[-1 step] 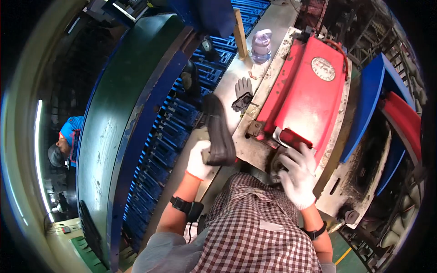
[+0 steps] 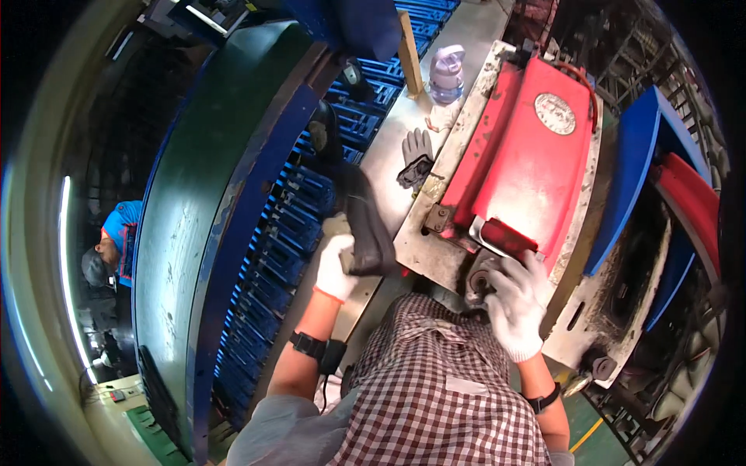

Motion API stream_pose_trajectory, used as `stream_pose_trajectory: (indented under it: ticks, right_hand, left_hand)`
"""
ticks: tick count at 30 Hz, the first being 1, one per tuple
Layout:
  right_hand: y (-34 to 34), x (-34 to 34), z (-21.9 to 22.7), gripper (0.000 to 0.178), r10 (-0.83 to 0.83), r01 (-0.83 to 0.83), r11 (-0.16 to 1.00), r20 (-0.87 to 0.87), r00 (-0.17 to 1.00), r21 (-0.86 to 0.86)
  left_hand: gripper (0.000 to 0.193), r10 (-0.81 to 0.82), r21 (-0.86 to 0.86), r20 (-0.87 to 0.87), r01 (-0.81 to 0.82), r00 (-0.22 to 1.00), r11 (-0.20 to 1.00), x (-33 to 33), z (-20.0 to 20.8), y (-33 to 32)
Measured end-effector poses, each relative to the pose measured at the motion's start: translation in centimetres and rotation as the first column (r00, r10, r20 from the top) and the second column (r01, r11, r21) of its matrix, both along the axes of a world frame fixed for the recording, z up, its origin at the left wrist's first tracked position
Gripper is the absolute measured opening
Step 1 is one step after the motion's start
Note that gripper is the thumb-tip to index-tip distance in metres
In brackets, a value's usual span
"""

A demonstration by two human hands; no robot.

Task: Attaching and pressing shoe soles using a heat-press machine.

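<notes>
My left hand [image 2: 334,272], in a white glove with an orange cuff, is closed on a dark shoe [image 2: 365,225]. A tan part of what I hold shows beside the glove's fingers. The shoe hangs tilted between the blue racks and the metal bench, its outline a little blurred. My right hand [image 2: 517,307], also gloved in white, is beside the near end of a red machine cover [image 2: 532,171]. Its fingers are apart and slightly bent, near a round metal fitting [image 2: 476,281]; whether they touch it cannot be told.
A grey glove [image 2: 416,155] and a clear bottle [image 2: 447,74] rest on the metal bench [image 2: 388,147]. At left runs a green conveyor belt [image 2: 175,264] above blue racks [image 2: 272,256]. A blue-edged machine [image 2: 622,186] stands at right. Another person [image 2: 116,241] is at far left.
The shoe in my left hand has shifted slightly left and turned. My right hand has dropped a little, its fingers closer to the round fitting.
</notes>
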State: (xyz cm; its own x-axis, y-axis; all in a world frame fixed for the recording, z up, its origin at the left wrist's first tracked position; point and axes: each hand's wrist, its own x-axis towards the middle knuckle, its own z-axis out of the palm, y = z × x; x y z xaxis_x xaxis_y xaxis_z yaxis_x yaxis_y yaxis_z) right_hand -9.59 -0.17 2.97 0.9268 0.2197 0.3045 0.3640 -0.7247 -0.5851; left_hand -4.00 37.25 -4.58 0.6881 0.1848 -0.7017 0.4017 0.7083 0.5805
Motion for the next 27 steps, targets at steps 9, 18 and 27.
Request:
stream_pose_trajectory:
  ticks: [9,18,27]
  right_hand:
    - [0.1,-5.5,-7.8,0.063,-0.225,0.219,0.971,-0.051,0.973,-0.099]
    - [-0.1,-6.4,-9.0,0.064,-0.245,0.241,0.968,-0.062,0.967,-0.073]
    - [0.0,-6.5,-9.4,0.060,-0.273,0.272,0.962,-0.067,0.960,-0.027]
  left_hand:
    - [0.058,0.041,0.450,-0.245,0.076,0.969,0.890,12.3,-9.0,15.5]
    - [0.086,-0.155,0.934,-0.147,0.189,0.977,0.304,19.3,-11.9,20.8]
    - [0.085,-0.236,0.910,-0.415,0.403,0.879,-0.100,11.0,-14.6,13.8]
